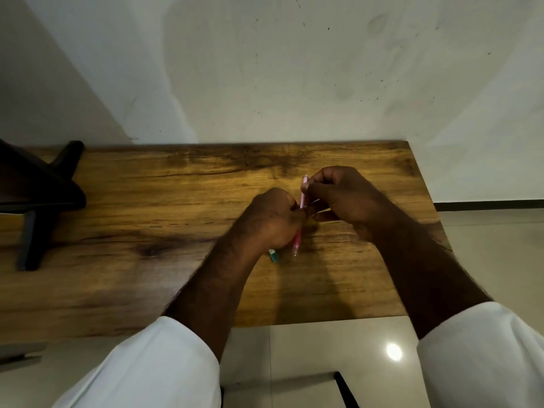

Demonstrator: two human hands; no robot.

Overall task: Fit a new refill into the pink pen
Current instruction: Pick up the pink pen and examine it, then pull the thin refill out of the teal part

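I watch the left hand [272,219] grip the slim pink plastic pen [303,198] low, right hand [335,195] pinching its top (likely light, slick; hold midway).

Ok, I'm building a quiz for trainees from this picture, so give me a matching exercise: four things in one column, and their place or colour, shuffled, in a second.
Things:
1. pink pen
2. teal piece
3. black object
4. sleeves

Descriptions:
A. white
B. at the left end of the table
C. held between the left hand and the right hand
D. peeking out beneath the left hand

Pairs: 1-C, 2-D, 3-B, 4-A
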